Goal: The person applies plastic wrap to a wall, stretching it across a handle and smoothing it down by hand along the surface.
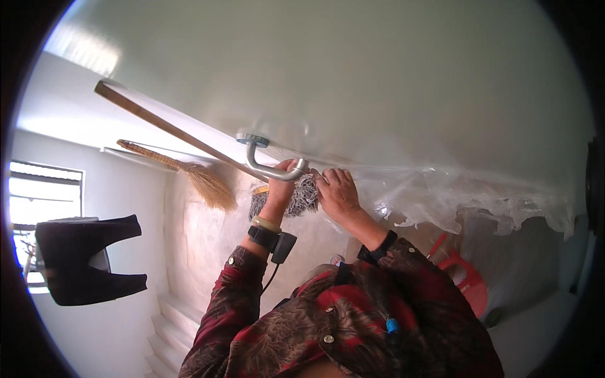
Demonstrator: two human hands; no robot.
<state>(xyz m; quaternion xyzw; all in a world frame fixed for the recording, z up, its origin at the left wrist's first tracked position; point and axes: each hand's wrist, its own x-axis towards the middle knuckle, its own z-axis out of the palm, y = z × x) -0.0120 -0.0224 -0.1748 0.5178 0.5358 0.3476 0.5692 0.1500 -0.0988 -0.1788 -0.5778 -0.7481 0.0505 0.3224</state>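
A bent metal lever handle [274,172] with a bluish round base stands out from a glossy pale green panel, apparently a door [378,85]. My left hand [282,184] is at the lever's free end, its fingers largely hidden behind the metal. Close on its right, my right hand [338,193] has curled fingers, with thumb and forefinger pinched at the edge of clear plastic film [425,198]. That film hangs loose and ragged along the panel's lower edge. Below the hands shows a grey string mop head [302,201], partly covered by my left wrist.
A long wooden pole [179,132] slants beside the panel towards the mop. A straw broom [208,184] is further left. Black clothing [85,260] hangs near a window [47,189]. Steps [175,326] are at lower left, a red plastic chair [465,279] at right.
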